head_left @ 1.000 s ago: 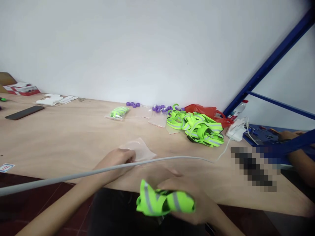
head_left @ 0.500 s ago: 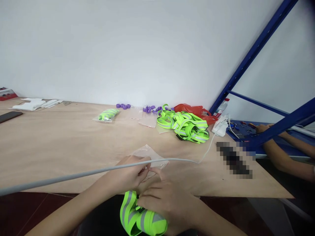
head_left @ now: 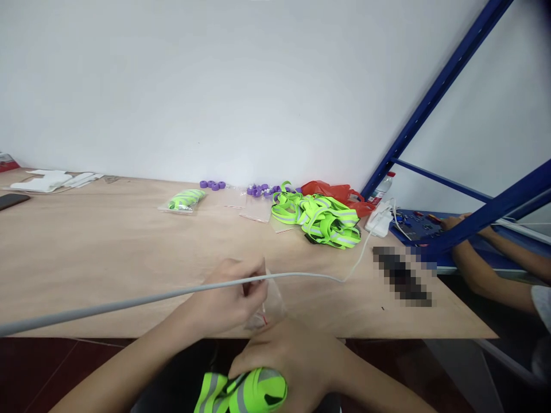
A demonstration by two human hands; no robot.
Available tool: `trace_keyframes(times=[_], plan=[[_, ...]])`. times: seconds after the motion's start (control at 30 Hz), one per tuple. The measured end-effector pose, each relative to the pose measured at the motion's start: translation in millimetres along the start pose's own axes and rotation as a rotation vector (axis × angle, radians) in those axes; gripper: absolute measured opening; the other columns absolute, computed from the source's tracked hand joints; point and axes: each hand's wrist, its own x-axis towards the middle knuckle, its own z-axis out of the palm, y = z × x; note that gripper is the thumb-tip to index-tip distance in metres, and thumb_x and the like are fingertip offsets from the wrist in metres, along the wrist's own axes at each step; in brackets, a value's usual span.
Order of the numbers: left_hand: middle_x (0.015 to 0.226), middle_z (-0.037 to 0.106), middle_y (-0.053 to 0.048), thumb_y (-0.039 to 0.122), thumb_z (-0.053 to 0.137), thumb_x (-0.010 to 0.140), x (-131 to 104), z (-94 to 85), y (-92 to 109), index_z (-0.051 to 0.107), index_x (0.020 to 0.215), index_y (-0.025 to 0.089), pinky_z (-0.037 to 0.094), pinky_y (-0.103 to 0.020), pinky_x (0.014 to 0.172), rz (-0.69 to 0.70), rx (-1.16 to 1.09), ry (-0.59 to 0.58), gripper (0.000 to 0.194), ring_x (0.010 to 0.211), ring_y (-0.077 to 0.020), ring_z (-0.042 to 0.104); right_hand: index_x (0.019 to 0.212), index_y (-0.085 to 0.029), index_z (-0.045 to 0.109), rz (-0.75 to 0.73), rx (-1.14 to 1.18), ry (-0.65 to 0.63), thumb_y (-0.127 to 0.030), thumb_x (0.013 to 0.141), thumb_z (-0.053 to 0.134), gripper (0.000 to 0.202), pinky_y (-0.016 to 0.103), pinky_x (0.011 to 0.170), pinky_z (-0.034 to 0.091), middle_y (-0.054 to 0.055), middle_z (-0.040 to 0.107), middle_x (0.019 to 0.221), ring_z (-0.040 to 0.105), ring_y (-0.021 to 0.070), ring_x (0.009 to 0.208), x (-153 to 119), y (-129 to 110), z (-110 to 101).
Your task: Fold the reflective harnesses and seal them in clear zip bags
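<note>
My left hand (head_left: 235,295) is closed just above the table's front edge, pinching a clear plastic zip bag (head_left: 275,295). Part of the bag is hidden behind my fingers, and a short red line shows on it. Nearer to me, my right hand (head_left: 297,355) is wrapped round a rolled neon-green reflective strap (head_left: 260,393) with grey stripes. One end of this strap hangs loose to the left, below the table edge. The right fingertips lie close to the bag's lower part; whether they touch it I cannot tell.
A grey cable (head_left: 172,296) crosses in front of my left hand. Behind are a heap of green straps (head_left: 331,221), a red plastic bag (head_left: 336,192), purple rolls (head_left: 213,185), a packed strap (head_left: 185,201) and flat bags (head_left: 257,213). Another person's arms (head_left: 486,275) are beyond the blue frame (head_left: 439,92).
My left hand has lifted slightly, drawing the plastic bag up off its flat position. My right hand and the rolled strap have shifted a little lower, and the right index finger no longer points outward.
</note>
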Motion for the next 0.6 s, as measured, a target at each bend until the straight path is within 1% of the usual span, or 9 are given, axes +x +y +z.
trace_keyframes(times=[0.07,0.1,0.17,0.2,0.27,0.33,0.4,0.5,0.6], plan=[[0.057,0.043,0.007,0.018,0.051,0.086,3.6,-9.1,0.4,0.045,0.07,0.021,0.032,-0.022,0.052,0.046,0.013,0.04,0.017,0.051,-0.0097,0.041,0.116,-0.021,0.065,-0.015,0.011,-0.018,-0.041,0.091,0.059,0.032,0.023,0.077,0.049,0.0,0.076,0.099,0.069,0.0146,0.085,-2.0,-0.6,-1.1],[0.06,0.046,0.007,0.019,0.052,0.087,4.5,-13.6,-0.7,0.048,0.072,0.021,0.034,-0.022,0.054,0.055,0.016,0.004,0.015,0.054,-0.0103,0.044,0.117,-0.02,0.065,-0.014,0.015,-0.024,-0.043,0.091,0.06,0.035,0.023,0.076,0.049,0.0,0.076,0.1,0.069,0.0149,0.086,-3.3,-0.6,-2.0],[0.074,0.058,0.004,0.029,0.061,0.088,4.2,-20.8,-5.8,0.057,0.085,0.021,0.042,-0.023,0.062,0.043,-0.01,-0.144,0.009,0.067,-0.0133,0.055,0.117,-0.02,0.065,-0.001,0.029,-0.027,-0.045,0.09,0.061,0.037,0.022,0.075,0.049,0.001,0.076,0.101,0.07,0.0155,0.089,-6.0,-0.7,-4.2],[0.087,0.064,0.002,0.037,0.068,0.086,3.2,-23.0,-9.7,0.061,0.096,0.022,0.047,-0.025,0.069,0.037,-0.035,-0.224,0.019,0.079,-0.0162,0.06,0.117,-0.02,0.065,0.002,0.042,-0.021,-0.045,0.09,0.062,0.037,0.022,0.075,0.049,0.001,0.076,0.101,0.07,0.0153,0.09,-7.1,-0.9,-5.2],[0.117,0.066,-0.003,0.05,0.082,0.073,0.4,-24.2,-19.5,0.06,0.121,0.025,0.05,-0.031,0.087,0.055,-0.089,-0.353,0.058,0.105,-0.024,0.062,0.115,-0.021,0.066,0.006,0.068,-0.005,-0.043,0.089,0.063,0.035,0.02,0.076,0.048,-0.001,0.076,0.103,0.07,0.0141,0.09,-8.7,-1.7,-6.6],[0.139,0.057,-0.008,0.056,0.089,0.06,-2.5,-21.8,-29.9,0.05,0.141,0.027,0.046,-0.039,0.102,0.101,-0.125,-0.437,0.095,0.124,-0.0312,0.056,0.11,-0.02,0.068,0.015,0.068,-0.002,-0.042,0.087,0.065,0.031,0.02,0.074,0.048,-0.001,0.076,0.098,0.07,0.0135,0.085,-9.3,-2.8,-6.1],[0.155,0.044,-0.012,0.057,0.092,0.055,-4.5,-17.0,-39.4,0.033,0.156,0.03,0.039,-0.045,0.112,0.15,-0.13,-0.536,0.12,0.138,-0.0363,0.046,0.103,-0.02,0.069,0.004,0.051,-0.013,-0.042,0.085,0.067,0.029,0.021,0.07,0.048,-0.002,0.076,0.091,0.069,0.0136,0.078,-9.4,-3.6,-3.6],[0.162,0.033,-0.015,0.054,0.093,0.053,-5.3,-8.7,-51.0,0.019,0.161,0.029,0.033,-0.05,0.116,0.206,-0.077,-0.661,0.134,0.146,-0.0403,0.034,0.1,-0.021,0.069,-0.029,0.035,-0.01,-0.038,0.084,0.067,0.024,0.022,0.066,0.047,-0.004,0.075,0.085,0.066,0.0131,0.071,-9.6,-4.7,-0.2],[0.161,0.035,-0.018,0.051,0.091,0.057,-3.9,-2.4,-59.9,0.021,0.161,0.025,0.032,-0.052,0.117,0.216,0.001,-0.682,0.128,0.146,-0.0413,0.034,0.095,-0.021,0.068,-0.033,0.032,-0.006,-0.034,0.081,0.068,0.019,0.021,0.064,0.045,-0.005,0.074,0.082,0.065,0.0119,0.07,-9.8,-7.0,-2.4]])
